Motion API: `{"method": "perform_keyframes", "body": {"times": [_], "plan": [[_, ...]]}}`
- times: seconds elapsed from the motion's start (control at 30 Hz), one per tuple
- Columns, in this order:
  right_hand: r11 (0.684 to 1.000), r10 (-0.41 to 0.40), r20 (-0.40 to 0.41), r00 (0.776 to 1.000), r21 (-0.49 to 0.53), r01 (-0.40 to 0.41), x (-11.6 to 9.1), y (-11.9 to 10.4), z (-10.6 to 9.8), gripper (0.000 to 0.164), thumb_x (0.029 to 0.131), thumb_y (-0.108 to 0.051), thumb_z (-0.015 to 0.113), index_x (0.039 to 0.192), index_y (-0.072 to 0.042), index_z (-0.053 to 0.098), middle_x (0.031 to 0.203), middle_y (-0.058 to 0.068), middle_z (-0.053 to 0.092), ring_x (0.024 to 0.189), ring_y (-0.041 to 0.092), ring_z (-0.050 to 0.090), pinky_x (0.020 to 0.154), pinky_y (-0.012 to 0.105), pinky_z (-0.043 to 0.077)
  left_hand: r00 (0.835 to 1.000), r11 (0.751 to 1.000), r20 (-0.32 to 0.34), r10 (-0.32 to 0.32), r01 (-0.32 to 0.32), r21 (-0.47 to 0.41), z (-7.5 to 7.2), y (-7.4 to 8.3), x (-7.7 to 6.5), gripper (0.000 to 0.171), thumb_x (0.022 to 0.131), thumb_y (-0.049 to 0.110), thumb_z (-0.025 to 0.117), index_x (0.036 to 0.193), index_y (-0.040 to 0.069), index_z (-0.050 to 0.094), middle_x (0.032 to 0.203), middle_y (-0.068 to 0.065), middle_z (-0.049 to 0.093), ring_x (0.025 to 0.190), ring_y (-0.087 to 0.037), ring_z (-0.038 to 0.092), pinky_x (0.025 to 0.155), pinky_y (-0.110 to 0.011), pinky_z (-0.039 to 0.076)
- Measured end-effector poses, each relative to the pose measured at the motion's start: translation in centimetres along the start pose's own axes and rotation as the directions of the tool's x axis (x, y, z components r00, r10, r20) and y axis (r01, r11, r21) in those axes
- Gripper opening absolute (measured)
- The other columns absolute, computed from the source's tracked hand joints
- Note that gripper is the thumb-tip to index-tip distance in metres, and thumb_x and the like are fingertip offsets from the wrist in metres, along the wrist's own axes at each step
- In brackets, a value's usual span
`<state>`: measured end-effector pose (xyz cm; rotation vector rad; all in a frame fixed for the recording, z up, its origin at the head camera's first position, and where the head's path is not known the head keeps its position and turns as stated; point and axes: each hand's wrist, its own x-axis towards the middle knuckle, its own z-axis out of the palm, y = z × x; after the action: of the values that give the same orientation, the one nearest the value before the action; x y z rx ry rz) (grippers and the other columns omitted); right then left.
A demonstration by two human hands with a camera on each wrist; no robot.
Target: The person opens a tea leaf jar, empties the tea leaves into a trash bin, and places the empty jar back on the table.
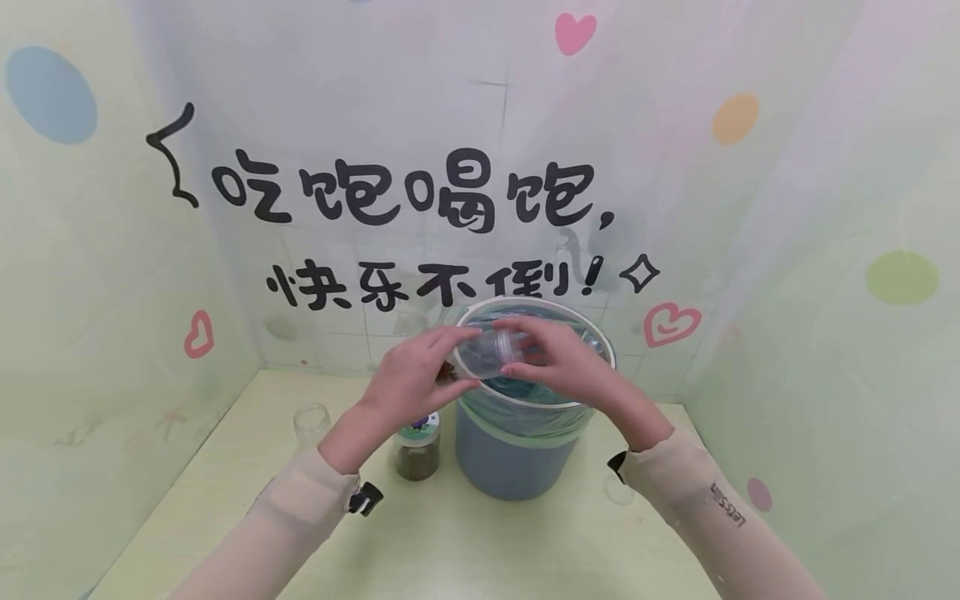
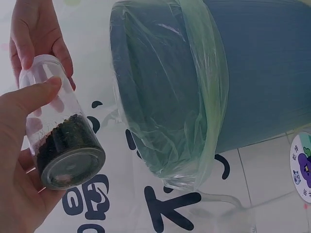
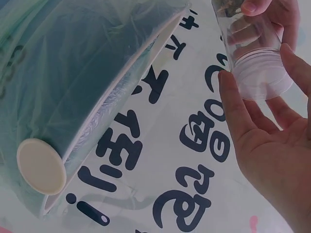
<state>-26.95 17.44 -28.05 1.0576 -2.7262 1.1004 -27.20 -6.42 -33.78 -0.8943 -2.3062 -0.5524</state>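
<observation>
My left fingers [image 1: 456, 333] grip the jar [image 2: 73, 138], seemingly steadying it. My right fingers [image 3: 240, 104] pinch its cap [image 3: 260, 77], above the bin [image 1: 513, 458].

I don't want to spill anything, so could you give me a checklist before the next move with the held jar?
1. Left hand holding the jar: ok, fingers and thumb round it.
2. Right hand on the lid: ok, gripping its sides.
3. Lid tightly closed: cannot tell.
4. Dark contents away from the lid: ok, gathered at the base end.
5. Bin upright: ok.
6. Bag folded over the bin's rim: ok.
</observation>
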Motion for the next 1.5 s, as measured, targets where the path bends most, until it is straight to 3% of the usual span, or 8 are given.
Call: {"method": "perform_keyframes", "body": {"times": [0.2, 0.43, 0.63, 0.87, 1.07, 1.27, 1.33, 1.5], "plan": [[0.995, 0.099, -0.029, 0.995, 0.024, -0.098, 0.0, -0.3, -0.1, 0.056, 0.096, -0.028, 0.066, 0.145, -0.011, 0.046, 0.143, 0.014, 0.056, 0.114, 0.032, 0.068, 0.093, 0.042, 0.059, 1.000, 1.000, -0.013, -0.006, 0.006, -0.013, -0.2, -0.2, -0.1, 0.065, 0.079, 0.037, 0.084, 0.136, 0.019, 0.057, 0.127, -0.004, 0.068, 0.096, -0.022, 0.071, 0.072, -0.035, 0.061], [0.982, 0.191, -0.038, 0.981, 0.017, -0.191, 0.0, -0.8, -0.1, 0.045, 0.099, -0.032, 0.061, 0.134, -0.005, 0.054, 0.108, 0.013, 0.073, 0.086, 0.018, 0.072, 0.079, 0.037, 0.061, 1.000, 1.000, -0.018, -0.006, 0.006, -0.021, -0.4, -0.3, -0.1, 0.065, 0.079, 0.036, 0.084, 0.136, 0.019, 0.056, 0.127, -0.004, 0.067, 0.091, -0.021, 0.070, 0.069, -0.033, 0.061], [0.984, 0.177, -0.036, 0.984, -0.017, -0.177, -0.1, -0.5, -0.2, 0.048, 0.093, -0.029, 0.070, 0.135, -0.011, 0.054, 0.119, 0.011, 0.069, 0.096, 0.022, 0.072, 0.083, 0.038, 0.061, 1.000, 1.000, -0.016, -0.007, 0.007, -0.020, -0.3, -0.4, -0.2, 0.065, 0.079, 0.036, 0.084, 0.136, 0.019, 0.057, 0.126, -0.003, 0.067, 0.090, -0.020, 0.070, 0.070, -0.033, 0.061], [0.995, 0.074, 0.006, 0.997, 0.070, -0.074, -0.1, -0.3, -0.1, 0.059, 0.088, -0.009, 0.075, 0.141, -0.008, 0.048, 0.138, 0.013, 0.057, 0.116, 0.033, 0.065, 0.090, 0.039, 0.060, 1.000, 0.999, 0.002, -0.030, 0.030, -0.036, -0.1, -0.5, -0.4, 0.065, 0.079, 0.036, 0.084, 0.136, 0.019, 0.057, 0.127, -0.004, 0.067, 0.088, -0.019, 0.070, 0.068, -0.033, 0.060], [0.986, 0.164, -0.030, 0.986, 0.035, -0.163, 0.0, -0.8, 0.2, 0.057, 0.095, -0.028, 0.068, 0.144, -0.011, 0.044, 0.134, 0.014, 0.061, 0.116, 0.033, 0.066, 0.092, 0.044, 0.059, 0.999, 0.998, 0.005, -0.036, 0.036, -0.048, -0.1, -0.5, -0.5, 0.066, 0.080, 0.036, 0.084, 0.137, 0.018, 0.056, 0.131, -0.004, 0.066, 0.095, -0.020, 0.070, 0.073, -0.034, 0.061], [0.966, 0.254, -0.041, 0.966, 0.054, -0.252, 0.2, -1.1, 0.4, 0.045, 0.098, -0.034, 0.063, 0.133, -0.007, 0.057, 0.112, 0.013, 0.070, 0.092, 0.023, 0.071, 0.074, 0.033, 0.062, 0.999, 0.996, 0.009, -0.041, 0.041, -0.075, -0.1, -0.4, -0.6, 0.066, 0.080, 0.035, 0.083, 0.137, 0.017, 0.056, 0.132, -0.004, 0.065, 0.105, -0.023, 0.069, 0.077, -0.036, 0.061], [0.964, 0.259, -0.041, 0.965, 0.069, -0.256, 0.2, -1.0, 0.4, 0.044, 0.096, -0.033, 0.066, 0.131, -0.008, 0.058, 0.112, 0.013, 0.069, 0.089, 0.023, 0.071, 0.073, 0.034, 0.062, 0.999, 0.996, 0.013, -0.045, 0.046, -0.077, -0.1, -0.3, -0.6, 0.065, 0.080, 0.034, 0.083, 0.137, 0.018, 0.056, 0.132, -0.003, 0.065, 0.106, -0.022, 0.069, 0.077, -0.036, 0.061], [0.981, 0.189, -0.044, 0.981, 0.054, -0.187, 0.0, -0.6, 0.3, 0.048, 0.091, -0.026, 0.073, 0.134, -0.010, 0.057, 0.126, 0.012, 0.067, 0.104, 0.028, 0.071, 0.082, 0.039, 0.062, 0.998, 0.995, 0.024, -0.057, 0.058, -0.083, -0.1, -0.4, -0.7, 0.065, 0.080, 0.033, 0.084, 0.137, 0.018, 0.056, 0.133, -0.003, 0.065, 0.108, -0.022, 0.068, 0.078, -0.037, 0.061]]}}
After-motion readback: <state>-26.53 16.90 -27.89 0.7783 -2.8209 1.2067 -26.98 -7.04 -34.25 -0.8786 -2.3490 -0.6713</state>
